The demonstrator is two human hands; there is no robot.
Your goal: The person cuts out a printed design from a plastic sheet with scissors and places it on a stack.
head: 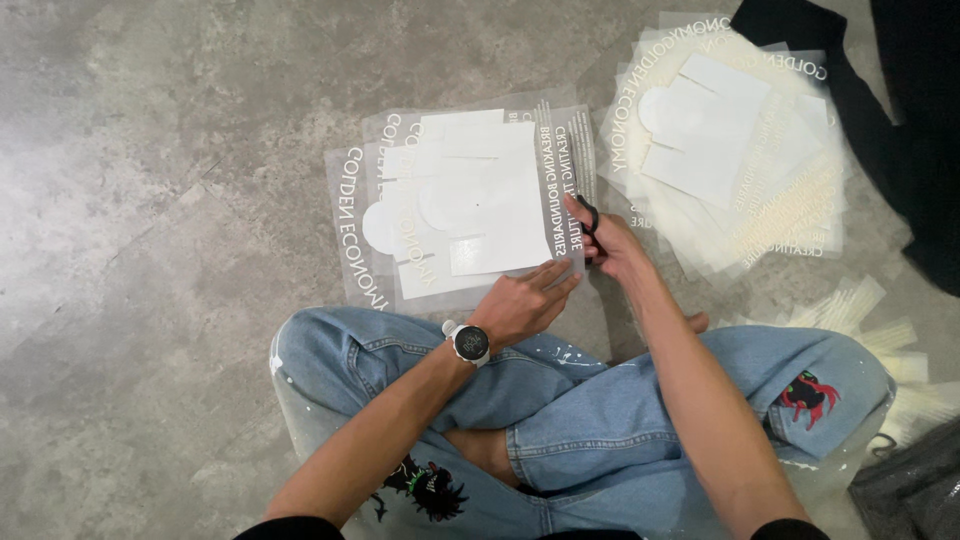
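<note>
Clear white-lettered film sheets (470, 205) under flat left hand (520, 305), right hand (612, 245) clamped on black scissors (588, 215) at their edge.

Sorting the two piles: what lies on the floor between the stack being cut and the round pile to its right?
In the head view, only the right hand with black scissors sits between the stack and the round pile; beyond it, bare floor.

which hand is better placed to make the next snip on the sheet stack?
Right, probably. The right hand already holds the black scissors at the stack's right edge. The left hand lies flat on its near edge, pinning it.
</note>
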